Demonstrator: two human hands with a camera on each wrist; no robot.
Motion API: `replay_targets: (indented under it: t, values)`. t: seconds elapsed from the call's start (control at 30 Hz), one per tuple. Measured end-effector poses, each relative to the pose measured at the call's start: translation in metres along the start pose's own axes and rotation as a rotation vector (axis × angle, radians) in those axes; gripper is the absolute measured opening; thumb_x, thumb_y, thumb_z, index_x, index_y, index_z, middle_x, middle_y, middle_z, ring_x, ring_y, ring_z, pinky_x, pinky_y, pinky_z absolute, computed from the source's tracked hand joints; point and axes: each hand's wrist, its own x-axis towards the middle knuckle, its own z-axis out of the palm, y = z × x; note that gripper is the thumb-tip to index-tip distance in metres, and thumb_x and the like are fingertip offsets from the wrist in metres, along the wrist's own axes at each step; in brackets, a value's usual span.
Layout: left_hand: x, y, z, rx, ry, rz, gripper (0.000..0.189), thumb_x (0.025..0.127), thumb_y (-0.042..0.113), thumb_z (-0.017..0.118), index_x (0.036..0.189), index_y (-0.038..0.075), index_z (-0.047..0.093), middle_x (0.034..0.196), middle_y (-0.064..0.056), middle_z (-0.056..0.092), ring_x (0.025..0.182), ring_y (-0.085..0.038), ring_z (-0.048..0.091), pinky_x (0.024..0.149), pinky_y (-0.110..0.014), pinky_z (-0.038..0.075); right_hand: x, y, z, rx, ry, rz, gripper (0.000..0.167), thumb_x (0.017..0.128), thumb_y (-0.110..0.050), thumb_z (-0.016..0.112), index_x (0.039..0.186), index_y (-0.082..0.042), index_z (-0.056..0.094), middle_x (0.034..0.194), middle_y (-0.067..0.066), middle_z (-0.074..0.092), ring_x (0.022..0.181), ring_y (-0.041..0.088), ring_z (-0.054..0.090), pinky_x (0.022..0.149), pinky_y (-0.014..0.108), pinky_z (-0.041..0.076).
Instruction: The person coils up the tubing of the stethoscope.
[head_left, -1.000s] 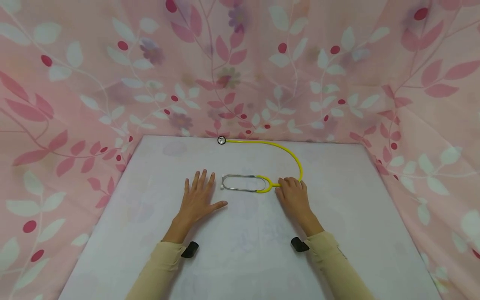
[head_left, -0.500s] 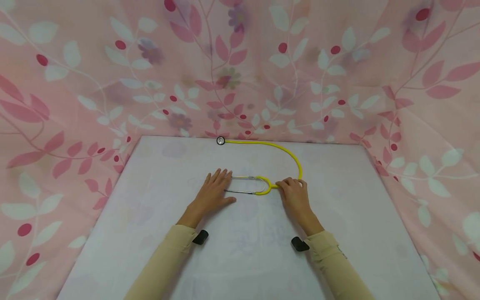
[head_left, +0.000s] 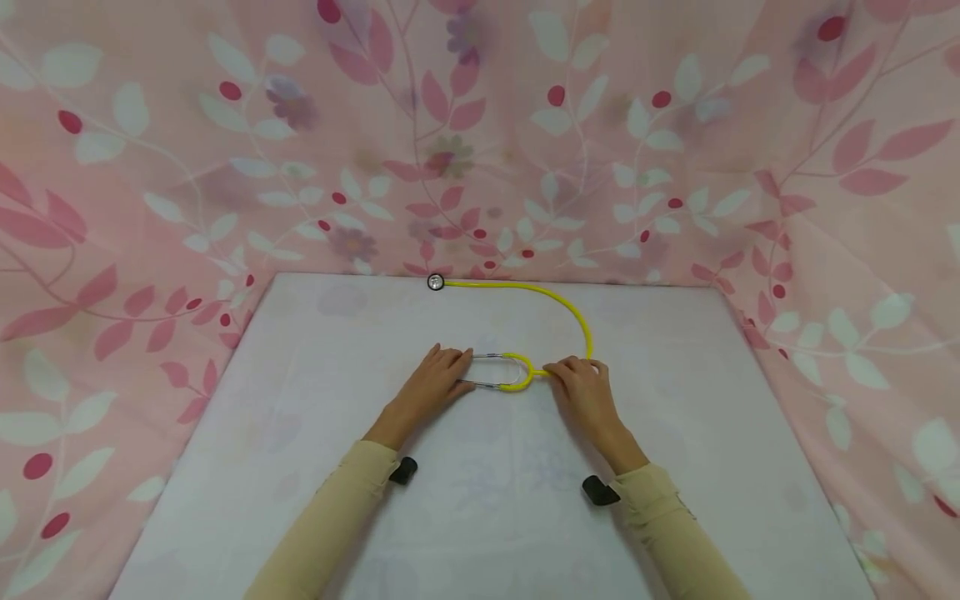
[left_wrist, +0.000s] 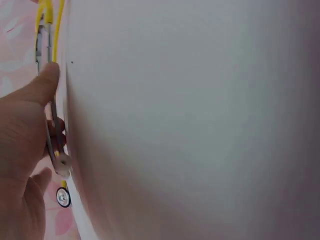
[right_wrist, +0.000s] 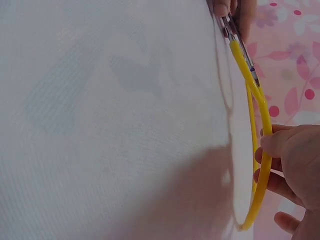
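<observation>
A stethoscope with yellow tubing [head_left: 573, 310] and metal ear tubes [head_left: 487, 385] stretches across the table. Its round black-rimmed chest piece [head_left: 436, 282] lies at the far edge. My left hand [head_left: 431, 379] grips both ear tubes near the earpieces, thumb on the near side and fingers on the far side. A pale eartip [left_wrist: 63, 165] pokes out past those fingers in the left wrist view. Just behind the yellow fork, my right hand [head_left: 588, 396] pinches the tube between thumb and fingers. In the right wrist view the yellow tube [right_wrist: 265, 150] runs on below the pinch, its shadow on the cloth.
A white cloth covers the table [head_left: 480, 500]. Pink floral curtain [head_left: 480, 150] hangs behind it and along both sides, meeting the far edge close to the chest piece. Black wrist cameras [head_left: 600, 490] sit at both cuffs.
My left hand has moved right from beside the earpieces, passed over them spread flat, and closed round the ear tubes. The right hand keeps its pinch, and the stethoscope has barely shifted.
</observation>
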Motion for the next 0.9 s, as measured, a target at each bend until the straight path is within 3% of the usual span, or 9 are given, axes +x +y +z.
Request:
replay_targets:
  t: [0.17, 0.3, 0.47, 0.67, 0.9]
  values:
    - [-0.004, -0.002, 0.0, 0.098, 0.103, 0.097, 0.056, 0.091, 0.032, 0.07, 0.135, 0.001, 0.057, 0.107, -0.01, 0.062, 0.098, -0.023, 0.062, 0.103, -0.041, 0.048, -0.001, -0.001, -0.006, 0.01, 0.013, -0.022, 0.022, 0.086, -0.008, 0.074, 0.107, -0.015, 0.074, 0.095, 0.004, 0.069, 0.092, 0.026, 0.067, 0.096, 0.053, 0.04]
    - [-0.009, -0.003, -0.004, 0.107, 0.13, 0.126, 0.056, 0.091, 0.031, 0.07, 0.137, 0.001, 0.055, 0.105, -0.009, 0.06, 0.087, -0.019, 0.059, 0.092, -0.036, 0.053, 0.0, -0.003, -0.012, 0.004, 0.018, -0.041, 0.023, 0.085, -0.009, 0.075, 0.107, -0.016, 0.075, 0.095, 0.003, 0.069, 0.091, 0.026, 0.067, 0.095, 0.053, 0.041]
    - [-0.016, -0.002, -0.008, 0.091, 0.107, 0.147, 0.058, 0.092, 0.03, 0.07, 0.138, -0.001, 0.053, 0.11, -0.013, 0.06, 0.092, -0.023, 0.06, 0.094, -0.037, 0.053, 0.0, -0.003, -0.019, -0.024, 0.019, -0.047, 0.019, 0.087, -0.013, 0.074, 0.106, -0.018, 0.075, 0.094, 0.003, 0.069, 0.09, 0.024, 0.067, 0.095, 0.054, 0.041]
    - [-0.026, 0.0, -0.012, 0.075, 0.087, 0.187, 0.054, 0.093, 0.023, 0.069, 0.137, -0.005, 0.052, 0.109, -0.014, 0.059, 0.093, -0.023, 0.058, 0.081, -0.032, 0.053, 0.0, -0.005, -0.024, -0.016, 0.018, -0.049, 0.018, 0.085, -0.013, 0.076, 0.103, -0.017, 0.076, 0.091, 0.002, 0.069, 0.091, 0.024, 0.066, 0.094, 0.056, 0.041]
    - [-0.03, -0.002, -0.018, -0.03, 0.175, 0.192, 0.056, 0.09, 0.018, 0.072, 0.137, -0.005, 0.052, 0.104, -0.011, 0.06, 0.087, -0.018, 0.056, 0.075, -0.028, 0.051, -0.004, -0.002, -0.028, 0.019, -0.075, -0.055, 0.016, 0.09, -0.015, 0.072, 0.105, -0.011, 0.072, 0.095, 0.004, 0.067, 0.096, 0.028, 0.063, 0.093, 0.054, 0.042]
